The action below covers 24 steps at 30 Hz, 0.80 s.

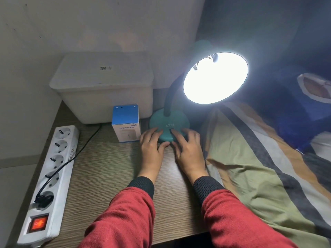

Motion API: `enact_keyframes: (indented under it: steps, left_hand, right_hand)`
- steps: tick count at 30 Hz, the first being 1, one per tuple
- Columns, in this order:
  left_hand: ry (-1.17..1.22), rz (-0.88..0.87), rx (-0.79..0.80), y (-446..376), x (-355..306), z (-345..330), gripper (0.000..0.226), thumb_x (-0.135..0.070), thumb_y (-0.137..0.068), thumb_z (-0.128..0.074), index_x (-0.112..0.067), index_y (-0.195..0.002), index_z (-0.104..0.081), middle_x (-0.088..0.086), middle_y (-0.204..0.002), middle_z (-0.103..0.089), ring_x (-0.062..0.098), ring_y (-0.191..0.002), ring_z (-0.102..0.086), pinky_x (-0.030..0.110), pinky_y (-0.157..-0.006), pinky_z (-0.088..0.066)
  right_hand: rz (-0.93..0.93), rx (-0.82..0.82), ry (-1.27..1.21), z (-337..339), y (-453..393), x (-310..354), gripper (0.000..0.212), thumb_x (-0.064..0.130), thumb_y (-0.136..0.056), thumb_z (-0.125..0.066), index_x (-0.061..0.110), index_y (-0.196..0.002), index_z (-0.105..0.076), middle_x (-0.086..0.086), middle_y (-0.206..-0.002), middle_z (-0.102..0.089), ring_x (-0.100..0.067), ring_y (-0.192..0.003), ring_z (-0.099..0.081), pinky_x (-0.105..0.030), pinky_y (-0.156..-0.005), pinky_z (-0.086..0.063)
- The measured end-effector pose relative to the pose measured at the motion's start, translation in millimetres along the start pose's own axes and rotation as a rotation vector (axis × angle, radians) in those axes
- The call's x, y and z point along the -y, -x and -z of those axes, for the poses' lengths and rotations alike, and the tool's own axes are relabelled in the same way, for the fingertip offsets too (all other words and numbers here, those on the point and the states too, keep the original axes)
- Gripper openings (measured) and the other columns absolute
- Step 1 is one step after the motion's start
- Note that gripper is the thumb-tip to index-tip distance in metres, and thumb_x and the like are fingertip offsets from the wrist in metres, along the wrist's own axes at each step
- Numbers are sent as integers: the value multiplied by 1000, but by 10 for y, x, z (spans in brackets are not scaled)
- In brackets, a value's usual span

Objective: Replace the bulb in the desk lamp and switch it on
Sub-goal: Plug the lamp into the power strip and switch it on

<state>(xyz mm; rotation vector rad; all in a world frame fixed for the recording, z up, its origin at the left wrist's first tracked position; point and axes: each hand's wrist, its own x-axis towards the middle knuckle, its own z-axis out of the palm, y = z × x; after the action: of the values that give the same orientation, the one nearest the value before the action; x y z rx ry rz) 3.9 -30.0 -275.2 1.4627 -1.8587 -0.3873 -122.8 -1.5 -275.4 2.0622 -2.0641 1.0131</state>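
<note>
Both arms reach forward. The left hand (152, 144) and right hand (187, 147) rest relaxed fingers on the lit lamp's base (169, 125). The switch (172, 130) lies at the right fingertips.

Both arms are clothed in long red sleeves of a soft, slightly fuzzy knit fabric. Each sleeve ends at the wrist in a dark, near-black ribbed cuff, close-fitting, with fine lengthwise ribbing. The left hand (152, 147) and the right hand (188, 149) are bare beyond the cuffs: no gloves, rings, watch or bracelet visible. No markings or logos show on either sleeve.
</note>
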Motion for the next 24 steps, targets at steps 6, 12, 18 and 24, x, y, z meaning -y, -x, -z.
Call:
enact_keyframes:
  steps: [6,12,18,24]
  left_hand:
    - [5,4,-14,-1,-12,4,39,-13,-65,-80,0,-100,-71,17,-108,-68,38,-102,-61,23,-94,-34]
    - [28,20,10,70,-71,81,41,-13,-81,-70,-7,-121,-62,10,-128,-57,27,-124,-46,23,-106,-30]
    - [40,68,29,85,-110,110,45,-13,-88,-62,-5,-132,-52,15,-143,-40,26,-134,-39,23,-110,-25]
    - [-25,50,164,31,-101,221,47,-10,-90,-58,-7,-136,-47,15,-149,-32,26,-139,-30,24,-114,-19]
  right_hand:
    - [-49,87,93,55,-16,68,47,28,-78,-47,20,-121,-63,-16,-110,-61,-26,-103,-39,-42,-74,-54]
    - [-123,288,123,203,-244,178,58,33,-74,-37,20,-127,-56,-15,-123,-49,-33,-112,-44,-44,-86,-48]
    - [-106,345,168,266,-191,215,57,26,-73,-47,17,-129,-55,-17,-123,-50,-36,-111,-46,-48,-85,-51]
    - [-99,558,256,431,-235,289,63,31,-90,-45,23,-149,-25,-6,-152,-26,-26,-138,-24,-44,-106,-34]
